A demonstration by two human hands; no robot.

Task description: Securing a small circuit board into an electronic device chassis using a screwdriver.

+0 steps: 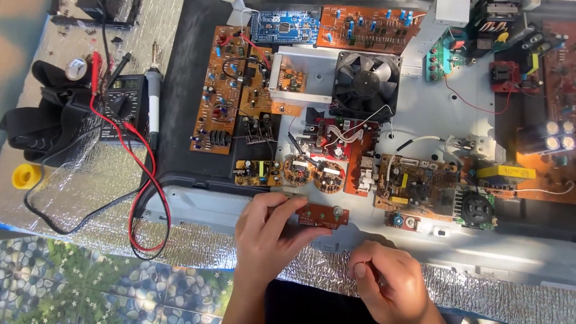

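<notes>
A person's left hand [264,231] has its fingers clamped on one small reddish-brown rectangular circuit board [322,215], held at the near edge of the grey tabletop [516,255]. The right hand [387,277], at five o'clock from it, is curled with fingers together. At twelve o'clock lie two round brown boards [313,174] and one black square fan [366,84].

An electronics repair workbench: circuit boards [216,90], multimeter [123,105], soldering iron [154,96].
</notes>
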